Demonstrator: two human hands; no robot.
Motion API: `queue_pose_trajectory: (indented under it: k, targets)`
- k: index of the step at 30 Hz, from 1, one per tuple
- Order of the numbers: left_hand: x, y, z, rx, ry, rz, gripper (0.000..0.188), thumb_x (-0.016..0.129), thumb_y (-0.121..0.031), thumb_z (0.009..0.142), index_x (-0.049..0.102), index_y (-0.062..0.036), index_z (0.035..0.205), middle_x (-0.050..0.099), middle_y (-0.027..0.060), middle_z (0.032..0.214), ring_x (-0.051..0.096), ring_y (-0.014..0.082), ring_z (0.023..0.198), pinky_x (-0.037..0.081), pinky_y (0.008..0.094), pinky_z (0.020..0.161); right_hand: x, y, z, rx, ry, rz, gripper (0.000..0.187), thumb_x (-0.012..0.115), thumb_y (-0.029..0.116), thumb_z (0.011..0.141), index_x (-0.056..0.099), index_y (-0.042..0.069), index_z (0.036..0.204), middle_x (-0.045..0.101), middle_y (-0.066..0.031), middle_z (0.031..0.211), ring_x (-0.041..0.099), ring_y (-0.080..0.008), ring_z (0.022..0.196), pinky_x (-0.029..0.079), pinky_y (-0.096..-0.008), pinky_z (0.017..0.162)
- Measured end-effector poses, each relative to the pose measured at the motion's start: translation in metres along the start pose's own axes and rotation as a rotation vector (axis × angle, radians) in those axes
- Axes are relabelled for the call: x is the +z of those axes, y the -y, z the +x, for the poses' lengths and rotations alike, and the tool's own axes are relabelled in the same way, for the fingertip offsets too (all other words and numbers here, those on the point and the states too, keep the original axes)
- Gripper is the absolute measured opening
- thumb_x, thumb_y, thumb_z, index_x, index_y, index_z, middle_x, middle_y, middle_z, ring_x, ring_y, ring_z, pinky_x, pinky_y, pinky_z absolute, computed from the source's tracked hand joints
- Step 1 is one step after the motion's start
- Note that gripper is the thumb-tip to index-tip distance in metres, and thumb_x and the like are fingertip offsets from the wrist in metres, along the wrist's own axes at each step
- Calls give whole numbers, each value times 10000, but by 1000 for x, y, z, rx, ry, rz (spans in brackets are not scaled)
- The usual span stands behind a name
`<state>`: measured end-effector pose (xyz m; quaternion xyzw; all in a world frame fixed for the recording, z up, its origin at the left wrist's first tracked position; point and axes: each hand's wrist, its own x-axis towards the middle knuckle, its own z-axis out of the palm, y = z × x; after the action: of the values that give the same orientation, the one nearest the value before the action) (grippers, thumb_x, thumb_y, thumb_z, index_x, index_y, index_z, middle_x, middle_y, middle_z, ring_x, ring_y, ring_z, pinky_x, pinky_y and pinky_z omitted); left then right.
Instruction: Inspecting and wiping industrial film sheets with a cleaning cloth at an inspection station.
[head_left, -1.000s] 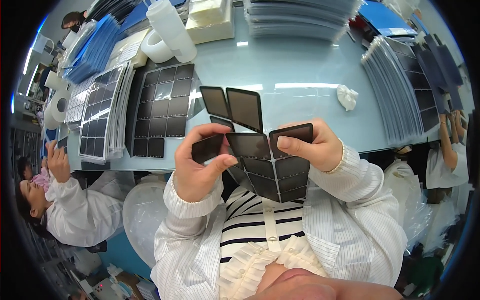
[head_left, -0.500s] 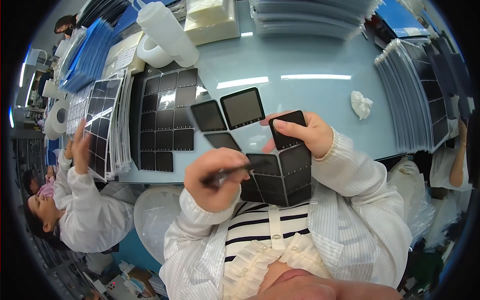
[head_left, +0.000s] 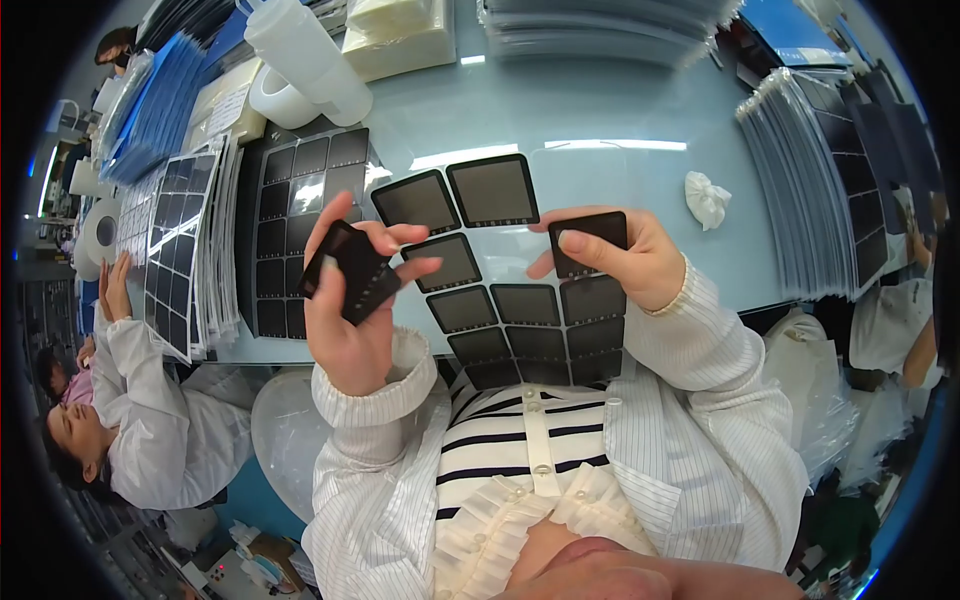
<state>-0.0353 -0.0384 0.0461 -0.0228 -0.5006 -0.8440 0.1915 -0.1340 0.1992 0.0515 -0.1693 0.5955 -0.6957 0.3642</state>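
Farther left than before, left hand [head_left: 352, 345] clamps dark squares [head_left: 343, 270]; right hand [head_left: 648, 258] still pinches gridded sheet [head_left: 535, 343].

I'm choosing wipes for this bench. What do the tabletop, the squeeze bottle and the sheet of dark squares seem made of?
Tabletop: glossy, perhaps glass or smooth plastic; it mirrors the lights. Squeeze bottle: likely plastic, satin, judging by its milky, slightly translucent look. Sheet of dark squares: perhaps clear plastic film bearing smooth pieces; the tabletop shows through between squares. The squares' own material is unclear.
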Motion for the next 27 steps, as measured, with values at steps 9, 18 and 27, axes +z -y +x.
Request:
queue_pose_trajectory:
  k: [9,18,27]
  targets:
    - [-17,7,-12,-122,-224,291,376,424,-298,989,506,24,1164,582,117,925,583,178,735,490,299,580,-7,7,-3,-78,22,-69,328,574,210,923,603,-34,1140,696,-158,901,661,-171,853,508,-264,793]
    - [-29,29,-24,-201,-89,205,374,464,-304,984,530,30,1138,624,91,914,589,152,705,485,273,633,-7,11,4,-89,50,-92,381,501,325,968,620,-2,1122,695,-111,895,641,-132,793,503,-255,738]
    - [-20,18,-27,0,-191,432,386,595,-167,921,519,19,1251,614,46,1007,544,97,891,432,221,809,-29,7,4,-258,-3,-335,346,437,248,995,596,-41,1101,637,-71,775,621,-112,722,476,-213,643]
